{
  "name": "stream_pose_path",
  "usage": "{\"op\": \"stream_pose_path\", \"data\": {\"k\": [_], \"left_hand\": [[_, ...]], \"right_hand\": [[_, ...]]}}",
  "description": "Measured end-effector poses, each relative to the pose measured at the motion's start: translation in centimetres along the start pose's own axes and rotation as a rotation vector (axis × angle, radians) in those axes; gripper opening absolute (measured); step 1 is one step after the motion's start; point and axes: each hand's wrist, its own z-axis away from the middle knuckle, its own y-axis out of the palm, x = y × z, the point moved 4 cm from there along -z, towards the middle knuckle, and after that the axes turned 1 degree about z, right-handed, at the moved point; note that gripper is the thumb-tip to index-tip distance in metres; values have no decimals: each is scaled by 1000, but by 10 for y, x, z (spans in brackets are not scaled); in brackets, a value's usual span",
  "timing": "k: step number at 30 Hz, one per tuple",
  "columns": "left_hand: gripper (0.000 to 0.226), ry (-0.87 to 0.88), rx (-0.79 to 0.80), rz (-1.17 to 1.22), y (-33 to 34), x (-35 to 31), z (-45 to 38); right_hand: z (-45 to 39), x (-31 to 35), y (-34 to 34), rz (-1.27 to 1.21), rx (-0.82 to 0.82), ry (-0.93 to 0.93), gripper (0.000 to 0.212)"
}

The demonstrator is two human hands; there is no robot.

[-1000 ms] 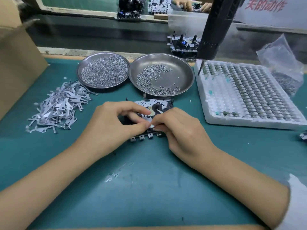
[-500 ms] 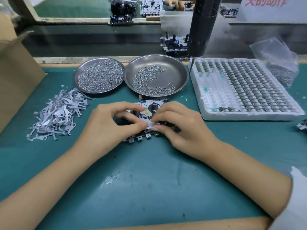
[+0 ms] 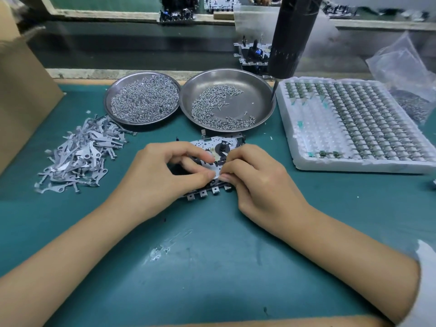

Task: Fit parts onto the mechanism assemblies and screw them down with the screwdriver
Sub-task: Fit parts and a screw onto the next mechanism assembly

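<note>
A metal mechanism assembly (image 3: 219, 147) with a black hub lies flat on the green mat, just in front of the two dishes. My left hand (image 3: 162, 175) and my right hand (image 3: 257, 178) both rest over its near half, fingertips meeting at its middle and pinching at something small on it that I cannot make out. The hands hide most of the assembly; a row of metal tabs shows at its near edge. A black electric screwdriver (image 3: 290, 38) hangs above the table at the back right, its bit pointing down by the right dish.
Two steel dishes hold screws: a fuller one (image 3: 113, 100) at left, a sparser one (image 3: 262, 90) at right. A heap of flat metal levers (image 3: 80, 156) lies at left. A white foam tray (image 3: 306, 161) of small parts, a plastic bag (image 3: 405, 74), a cardboard box (image 3: 21, 90), another assembly (image 3: 252, 55).
Both hands stay on the assembly with only small finger shifts. The view has drifted, so everything sits slightly lower and further left in frame.
</note>
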Motion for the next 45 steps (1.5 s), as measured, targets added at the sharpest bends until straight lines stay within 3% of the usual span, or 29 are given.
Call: {"op": "stream_pose_path", "data": {"k": [4, 9, 17, 20, 23, 25, 28, 31, 36, 45], "left_hand": [[30, 21, -20, -28, -4, -3, 2], [29, 42, -61, -46, -2, -5, 4], [30, 134, -56, -61, -3, -13, 6], [21, 235, -197, -141, -15, -16, 1], [13, 297, -468, -300, -43, -14, -12], [20, 232, -551, -485, -62, -9, -28], [32, 46, -431, -765, -77, 4, -59], [31, -108, -346, -782, -77, 11, -74], [11, -45, -504, -842, -76, 8, -75], [16, 44, -607, -947, -76, 7, -73]], "right_hand": [[-1, -6, -2, -136, -11, 51, 3], [-5, -18, -12, -355, -146, 212, 7], [-5, -24, -15, -470, -218, 333, 10], [-5, -25, -16, -486, -243, 343, 10], [-5, -27, -16, -497, -253, 353, 10], [-5, -27, -16, -500, -260, 347, 10], [-4, -26, -15, -504, -262, 338, 10], [-3, -27, -15, -514, -258, 351, 10], [-4, -27, -15, -516, -246, 361, 9], [-5, -27, -14, -513, -247, 345, 9]]}}
